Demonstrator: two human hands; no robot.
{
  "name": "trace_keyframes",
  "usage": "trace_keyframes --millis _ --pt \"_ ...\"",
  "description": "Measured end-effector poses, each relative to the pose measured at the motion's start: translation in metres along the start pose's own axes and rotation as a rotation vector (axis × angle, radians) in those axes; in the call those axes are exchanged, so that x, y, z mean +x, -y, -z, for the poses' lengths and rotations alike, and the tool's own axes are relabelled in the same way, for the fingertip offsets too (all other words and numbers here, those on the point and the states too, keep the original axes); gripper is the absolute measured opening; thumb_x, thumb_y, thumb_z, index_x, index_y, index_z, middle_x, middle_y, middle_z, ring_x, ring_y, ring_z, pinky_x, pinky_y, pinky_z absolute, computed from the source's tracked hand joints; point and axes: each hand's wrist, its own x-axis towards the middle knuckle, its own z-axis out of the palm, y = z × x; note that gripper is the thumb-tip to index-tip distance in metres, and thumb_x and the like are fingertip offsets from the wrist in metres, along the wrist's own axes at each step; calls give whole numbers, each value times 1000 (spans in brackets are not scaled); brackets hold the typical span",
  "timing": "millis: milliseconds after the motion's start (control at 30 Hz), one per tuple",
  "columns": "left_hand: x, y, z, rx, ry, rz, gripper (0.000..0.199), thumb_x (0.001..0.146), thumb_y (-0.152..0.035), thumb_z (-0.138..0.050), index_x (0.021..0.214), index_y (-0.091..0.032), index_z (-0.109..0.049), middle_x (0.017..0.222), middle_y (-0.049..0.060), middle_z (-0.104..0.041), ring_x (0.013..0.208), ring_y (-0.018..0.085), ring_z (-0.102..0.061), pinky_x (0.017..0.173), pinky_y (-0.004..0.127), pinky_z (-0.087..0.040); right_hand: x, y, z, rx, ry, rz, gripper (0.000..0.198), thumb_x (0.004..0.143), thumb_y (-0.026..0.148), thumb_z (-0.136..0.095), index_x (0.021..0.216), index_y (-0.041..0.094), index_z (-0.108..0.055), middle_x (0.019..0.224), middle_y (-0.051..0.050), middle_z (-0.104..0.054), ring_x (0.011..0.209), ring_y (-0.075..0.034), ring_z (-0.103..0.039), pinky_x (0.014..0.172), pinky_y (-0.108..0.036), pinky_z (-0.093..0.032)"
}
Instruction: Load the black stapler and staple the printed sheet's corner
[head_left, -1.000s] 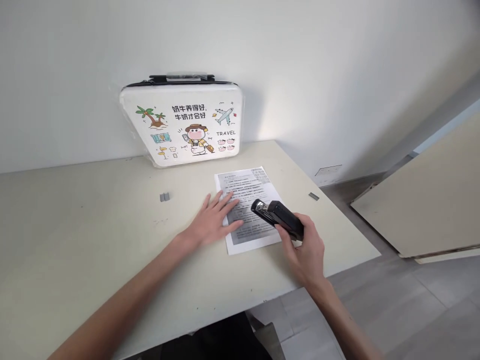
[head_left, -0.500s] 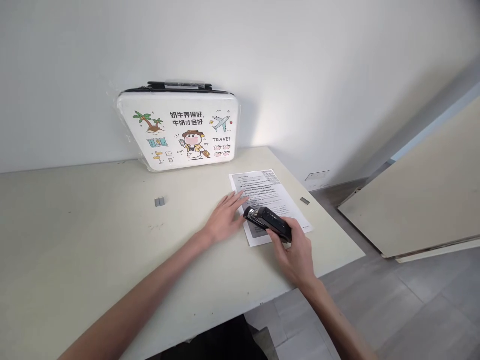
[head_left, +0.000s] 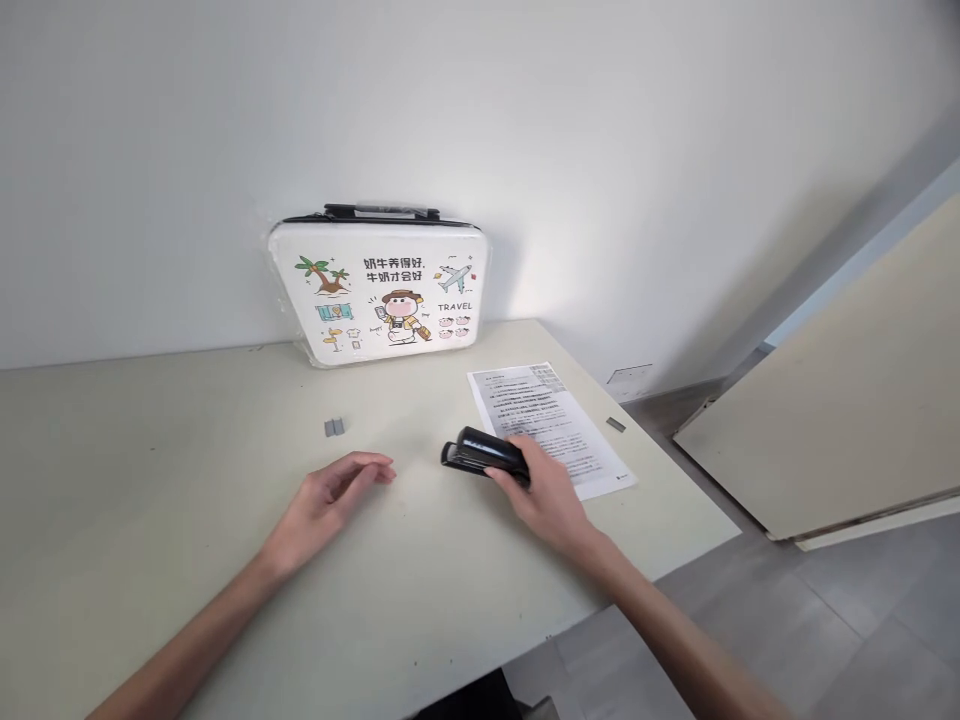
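Observation:
A black stapler [head_left: 487, 453] is held in my right hand [head_left: 551, 500], its front end pointing left and slightly raised over the table. My left hand [head_left: 322, 510] hovers or rests at the table's middle, fingers loosely curved, with nothing visible in it. A printed sheet of paper [head_left: 525, 405] lies on the right part of the table, partly hidden behind my right hand and the stapler. Beyond my left hand lies a small grey block of staples [head_left: 334, 427]. Another staple strip [head_left: 616, 424] sits right of the paper, near the table's edge.
A white carrying case [head_left: 315, 280] with cartoon prints and a black handle stands against the wall at the back of the table [head_left: 187, 480]. To the right, past the table's edge, a pale panel [head_left: 825, 430] stands over the grey floor.
My left hand has come off the paper and moved left, its fingers now curved. My right hand has shifted the stapler left, away from the paper's middle. The view has tilted slightly.

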Motion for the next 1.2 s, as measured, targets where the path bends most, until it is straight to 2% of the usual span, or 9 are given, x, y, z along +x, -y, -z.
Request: trace_keyframes --millis 67,200,300,400,667,800,900,1000,1200 --pt "-4 6 10 -22 -77 38 46 94 -68 -59 104 -27 -77 90 6 -77 86 25 -71 75 32 -57 24 9 -16 34 79 20 25 105 45 -54 120 24 -55 109 -9 -72 92 -26 -70 80 -39 -54" --pt "-8 14 22 -80 -228 100 42 94 -62 -60 105 -23 -74 79 4 -68 65 17 -58 60 27 -50 65 23 -49 116 233 91 26 103 45 -58 120 25 -56 110 -6 -73 96 -24 -70 83 -38 -53" --pt "-8 18 26 -111 -319 135 40 94 -56 -59 107 -20 -72 74 1 -60 60 14 -51 55 25 -45 77 30 -68 145 315 145 25 102 45 -61 117 25 -58 109 -5 -73 96 -24 -69 84 -37 -53" --pt "-6 21 26 -147 -345 155 38 95 -53 -58 108 -20 -72 72 -1 -57 57 13 -47 55 25 -42 75 32 -79 153 341 155 23 102 45 -61 115 26 -60 108 -5 -73 99 -25 -68 86 -38 -54" --pt "-4 16 20 -202 -281 223 36 94 -50 -57 105 -20 -72 69 -3 -54 55 11 -41 55 26 -36 63 35 -77 138 315 182 27 105 45 -55 125 27 -59 122 -7 -73 111 -26 -68 96 -42 -54" --pt "-5 16 20 -204 -290 218 33 94 -49 -58 104 -20 -72 69 -3 -55 56 12 -44 57 26 -38 63 34 -74 175 238 71 32 112 40 -33 119 27 -61 116 -7 -75 108 -25 -70 97 -43 -54" --pt "-6 19 20 -207 -294 214 31 94 -47 -57 104 -21 -71 68 -3 -54 57 12 -45 58 26 -38 63 28 -77 236 197 -7 34 112 39 -28 122 26 -58 113 -8 -75 105 -25 -71 96 -44 -54" --pt "-6 22 20 -173 -347 209 28 95 -44 -57 103 -22 -72 70 -3 -54 62 14 -48 59 26 -37 63 23 -79 281 198 -33 34 112 39 -27 125 26 -55 116 -8 -74 106 -24 -69 98 -45 -54" --pt "-7 22 26 -105 -525 242 25 96 -40 -54 104 -23 -71 88 1 -64 62 14 -45 53 27 -30 61 26 -77 316 213 -49 34 112 42 -27 124 26 -54 117 -10 -72 108 -25 -69 100 -47 -55"
